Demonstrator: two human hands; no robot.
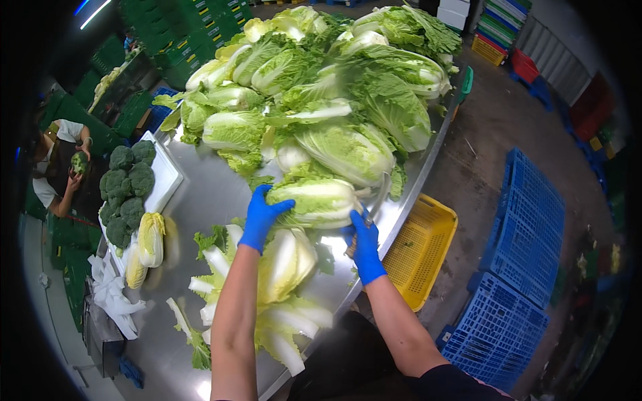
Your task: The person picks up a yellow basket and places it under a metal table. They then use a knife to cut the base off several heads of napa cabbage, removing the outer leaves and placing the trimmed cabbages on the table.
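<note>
My left hand (263,215), in a blue glove, grips the leafy end of a napa cabbage (316,200) lying on its side. At the cabbage's stem end, my right hand (365,243), also gloved, is closed around the handle of a knife with a curved metal blade (383,198); the blade points away from me. Much of the handle is hidden by the fingers. Beyond the cabbage rises a large heap of napa cabbages (346,150). Trimmed outer leaves (286,265) lie on the metal table (195,195) beneath my forearms.
Broccoli heads (120,188) and two small yellowish cabbages (151,240) lie at a white tray (168,175) on the left. A yellow plastic crate (426,245) and blue pallets (526,225) are on the floor at right. Another person (62,160) holds a green vegetable at far left.
</note>
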